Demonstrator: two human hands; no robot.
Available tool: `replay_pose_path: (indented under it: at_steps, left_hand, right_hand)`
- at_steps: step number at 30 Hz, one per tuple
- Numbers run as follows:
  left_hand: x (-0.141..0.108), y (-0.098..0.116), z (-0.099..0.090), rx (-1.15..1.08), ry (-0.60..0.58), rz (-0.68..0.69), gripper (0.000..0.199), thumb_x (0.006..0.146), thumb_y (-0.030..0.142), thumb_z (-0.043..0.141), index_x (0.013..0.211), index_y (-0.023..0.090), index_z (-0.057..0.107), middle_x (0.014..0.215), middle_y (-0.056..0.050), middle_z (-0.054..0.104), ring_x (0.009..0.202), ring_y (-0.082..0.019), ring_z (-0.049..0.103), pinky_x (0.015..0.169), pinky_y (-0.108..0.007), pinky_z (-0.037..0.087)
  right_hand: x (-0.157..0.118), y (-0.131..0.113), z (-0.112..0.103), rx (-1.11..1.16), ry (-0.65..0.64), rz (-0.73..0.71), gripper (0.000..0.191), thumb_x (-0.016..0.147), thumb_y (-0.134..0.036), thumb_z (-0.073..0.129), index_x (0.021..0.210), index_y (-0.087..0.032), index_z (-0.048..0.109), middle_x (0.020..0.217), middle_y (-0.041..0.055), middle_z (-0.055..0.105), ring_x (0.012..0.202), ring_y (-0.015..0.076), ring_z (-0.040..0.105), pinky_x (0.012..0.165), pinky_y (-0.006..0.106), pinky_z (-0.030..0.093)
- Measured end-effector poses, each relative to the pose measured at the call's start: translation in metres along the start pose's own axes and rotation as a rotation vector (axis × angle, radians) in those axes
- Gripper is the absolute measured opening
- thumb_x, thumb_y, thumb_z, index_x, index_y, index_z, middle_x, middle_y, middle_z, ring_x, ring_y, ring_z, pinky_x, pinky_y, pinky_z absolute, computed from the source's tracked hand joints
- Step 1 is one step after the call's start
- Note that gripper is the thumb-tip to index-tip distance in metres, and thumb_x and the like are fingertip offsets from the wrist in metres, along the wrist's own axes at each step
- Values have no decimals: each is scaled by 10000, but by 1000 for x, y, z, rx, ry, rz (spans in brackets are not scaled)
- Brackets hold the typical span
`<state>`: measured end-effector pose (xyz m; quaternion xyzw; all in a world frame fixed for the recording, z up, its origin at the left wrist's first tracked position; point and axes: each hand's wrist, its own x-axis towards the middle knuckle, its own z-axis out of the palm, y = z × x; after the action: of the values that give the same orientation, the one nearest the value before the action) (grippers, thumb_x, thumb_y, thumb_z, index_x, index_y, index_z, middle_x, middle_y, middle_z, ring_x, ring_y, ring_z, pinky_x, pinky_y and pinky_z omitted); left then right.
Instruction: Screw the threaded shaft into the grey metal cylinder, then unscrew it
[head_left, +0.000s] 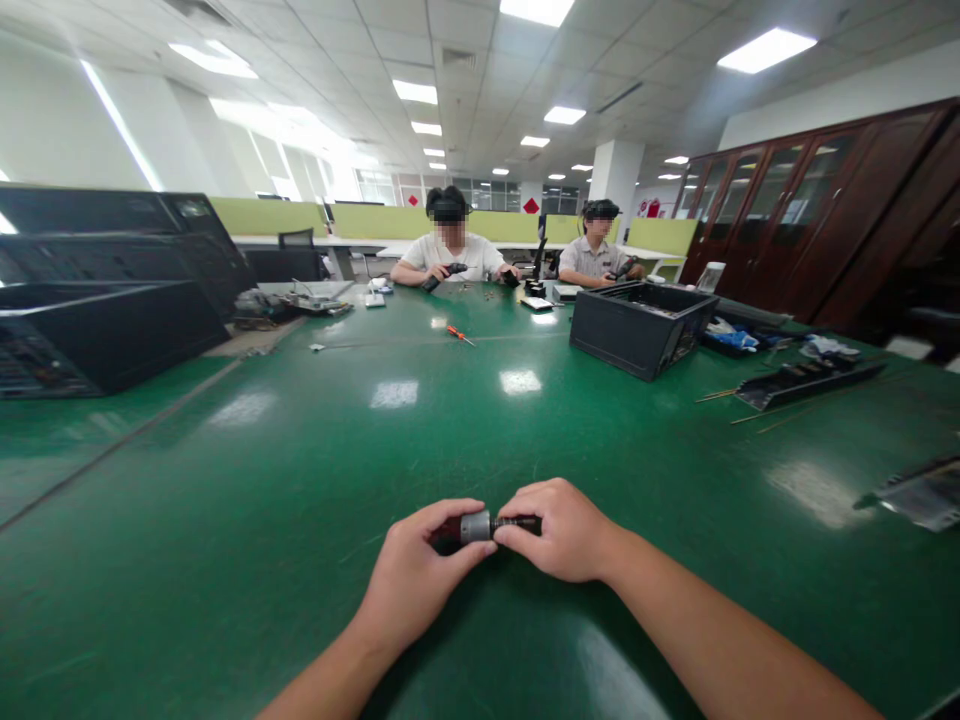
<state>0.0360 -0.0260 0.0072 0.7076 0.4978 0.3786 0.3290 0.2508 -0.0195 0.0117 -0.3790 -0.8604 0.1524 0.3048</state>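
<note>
Low in the middle of the head view, my left hand (420,560) is wrapped round a dark red cylinder with a grey metal collar (475,527). From the collar a thin dark ridged shaft (534,524) points right. My right hand (559,530) pinches this shaft between thumb and fingers, close to the collar. Both hands are closed, and their fingertips almost meet. The cylinder's left end is partly hidden by my left hand. I cannot make out exactly what kind of part it is.
On the green table (337,430) lies an orange-handled screwdriver (459,335). A black computer case (637,325) stands right of centre, with larger cases (120,330) at left. Metal parts (810,382) lie at right. Two people (450,255) sit across, both holding dark power tools.
</note>
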Motion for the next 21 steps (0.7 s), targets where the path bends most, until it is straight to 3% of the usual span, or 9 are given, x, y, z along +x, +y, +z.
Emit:
replay_pose_path:
  at_steps: [21]
  left_hand:
    - [0,-2,-1,-26,40,9,357,707,393,774,1020,227,736,987,-40,754,869,-227,712,829,-346,583]
  right_hand:
    - [0,-1,-6,-21,-10,19,193,929,-314,598,895,-189,741,785,30,712,726,157,632,670,262,409]
